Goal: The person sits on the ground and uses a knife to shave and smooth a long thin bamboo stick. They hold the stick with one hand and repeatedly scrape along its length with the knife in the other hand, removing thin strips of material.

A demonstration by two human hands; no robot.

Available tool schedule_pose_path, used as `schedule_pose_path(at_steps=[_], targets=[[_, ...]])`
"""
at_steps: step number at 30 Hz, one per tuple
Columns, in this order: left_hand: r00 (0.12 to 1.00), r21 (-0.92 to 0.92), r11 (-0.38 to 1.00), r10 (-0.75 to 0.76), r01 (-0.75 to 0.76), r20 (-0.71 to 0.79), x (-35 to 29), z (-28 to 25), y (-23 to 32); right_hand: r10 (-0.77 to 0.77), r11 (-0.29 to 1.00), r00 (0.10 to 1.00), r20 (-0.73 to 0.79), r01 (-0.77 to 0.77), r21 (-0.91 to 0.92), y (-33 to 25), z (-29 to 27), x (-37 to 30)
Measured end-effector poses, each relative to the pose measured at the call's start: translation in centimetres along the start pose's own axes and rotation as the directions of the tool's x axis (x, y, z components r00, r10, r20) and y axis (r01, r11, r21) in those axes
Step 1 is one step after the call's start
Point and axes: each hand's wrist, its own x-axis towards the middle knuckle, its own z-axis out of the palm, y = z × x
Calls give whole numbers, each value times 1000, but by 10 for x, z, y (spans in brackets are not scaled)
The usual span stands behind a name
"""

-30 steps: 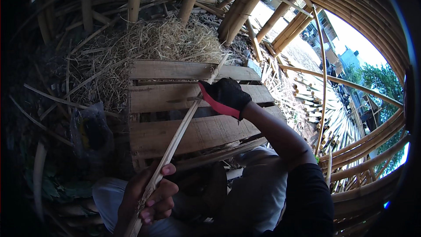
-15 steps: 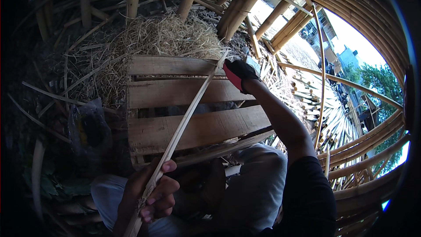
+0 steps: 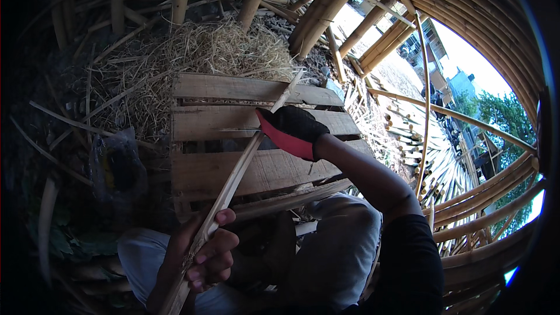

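A long split bamboo strip slants up from the lower left across a low slatted wooden platform. My bare left hand is closed round its lower part, fingers wrapped about it. My right hand, in a black and red glove, is closed against the strip partway up. From its fist a thin knife blade points left across the strip; the glove hides the handle. The strip's far tip reaches past the platform's back slat.
Behind the platform lies a heap of pale shavings. A clear plastic bag with something dark inside sits at the left. Bamboo posts rise at the back, and cut bamboo poles are piled on the right.
My right hand has slid down the strip, toward me and to the left, from its far end to partway along. The blade now shows. My left hand keeps its grip.
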Motion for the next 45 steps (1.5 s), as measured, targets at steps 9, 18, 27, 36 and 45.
schedule_pose_path(at_steps=[9, 18, 27, 36, 45], targets=[[1000, -23, 1000, -13, 13, -18, 2, 0, -3, 189, 980, 956, -224, -198, -17, 54, 2, 29], [997, -13, 997, -74, 74, -3, 6, -2, -1, 288, 950, 915, -281, -237, 202, 179, 3, 48], [997, -44, 996, -74, 75, 23, 7, -3, -4, 49, 988, 987, -152, -26, 150, 49, 18, -31], [999, -120, 993, 25, -21, 26, 12, -12, -14, -111, 990, 983, 148, 96, 106, 26, 12, -33], [996, -114, 991, 72, -65, 55, 10, -9, -9, -22, 999, 978, -206, 30, 35, 6, 25, -44]])
